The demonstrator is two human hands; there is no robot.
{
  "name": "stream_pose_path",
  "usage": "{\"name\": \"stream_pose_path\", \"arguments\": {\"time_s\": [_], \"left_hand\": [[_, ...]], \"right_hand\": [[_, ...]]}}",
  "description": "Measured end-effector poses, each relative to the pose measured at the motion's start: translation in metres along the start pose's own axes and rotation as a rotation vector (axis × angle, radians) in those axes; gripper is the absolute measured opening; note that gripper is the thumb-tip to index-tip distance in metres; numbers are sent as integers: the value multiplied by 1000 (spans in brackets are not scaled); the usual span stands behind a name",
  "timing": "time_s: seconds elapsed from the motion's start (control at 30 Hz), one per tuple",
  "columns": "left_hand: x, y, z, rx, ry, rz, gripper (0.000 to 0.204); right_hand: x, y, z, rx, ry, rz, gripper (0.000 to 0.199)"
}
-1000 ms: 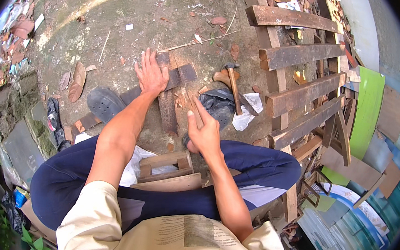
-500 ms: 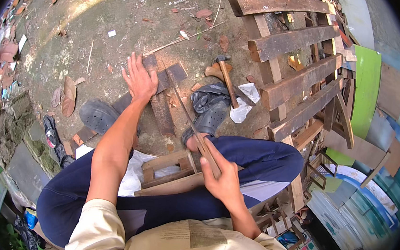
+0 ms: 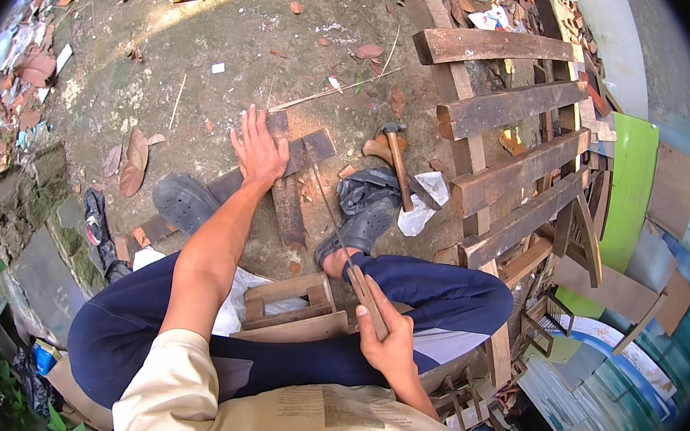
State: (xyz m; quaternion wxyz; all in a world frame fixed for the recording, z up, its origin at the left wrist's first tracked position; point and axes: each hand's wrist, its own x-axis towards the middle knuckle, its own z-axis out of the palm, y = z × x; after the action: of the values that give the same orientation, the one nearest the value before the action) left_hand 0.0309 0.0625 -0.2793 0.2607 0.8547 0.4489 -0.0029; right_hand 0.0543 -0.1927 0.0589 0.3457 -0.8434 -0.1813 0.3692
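Left hand (image 3: 258, 151): flat, fingers spread, pressing down on a dark wooden plank (image 3: 282, 178) lying on the dirt ground (image 3: 209, 78).
Right hand (image 3: 386, 346): fingers wrapped tight round the wooden handle of a handsaw (image 3: 341, 240).
Saw blade: thin, running from the handle up to the plank, meeting it just right of the left hand.
Nearby: a hammer (image 3: 396, 161) right of the plank, beside a wooden pallet (image 3: 500, 160).

My left hand (image 3: 258, 151) covers part of the dark plank (image 3: 290, 198); my right hand (image 3: 386, 344) hides the saw (image 3: 335, 227) handle's end; the blade's teeth are too thin to tell.
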Motion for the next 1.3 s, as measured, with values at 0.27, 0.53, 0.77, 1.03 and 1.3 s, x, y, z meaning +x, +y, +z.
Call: {"name": "stream_pose_path", "arguments": {"time_s": [0.27,0.53,0.77,1.03,1.3], "left_hand": [[1,3,-1,-20,13,-16,80],[3,11,-2,-5,13,-4,82],[1,8,-8,-6,-49,-31,84],[3,-1,0,-30,57,5,81],[0,8,-4,-47,17,-12,80]], "right_hand": [[55,26,36,-3,29,23,44],[159,51,79,80,42,6,48],[5,23,9,22,13,-69,46],[101,48,61,-75,58,-25,48],[79,46,45,-52,21,69,44]]}}
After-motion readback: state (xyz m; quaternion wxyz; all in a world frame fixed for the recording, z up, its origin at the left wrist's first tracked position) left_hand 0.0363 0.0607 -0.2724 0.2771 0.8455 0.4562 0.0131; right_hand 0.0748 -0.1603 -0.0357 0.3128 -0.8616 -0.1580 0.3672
